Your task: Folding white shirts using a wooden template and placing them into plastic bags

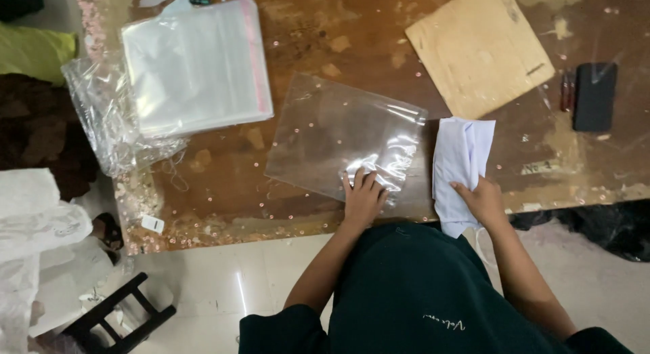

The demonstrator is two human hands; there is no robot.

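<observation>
A clear plastic bag lies flat on the worn brown table. My left hand rests palm down on the bag's near corner, fingers spread. To its right lies a folded white cloth, partly hanging over the table's front edge. My right hand grips the cloth's lower part.
A stack of clear bags with a pink strip sits at the far left, on crumpled plastic. A tan board lies at the back right, a black phone beyond it. A black stool stands on the floor.
</observation>
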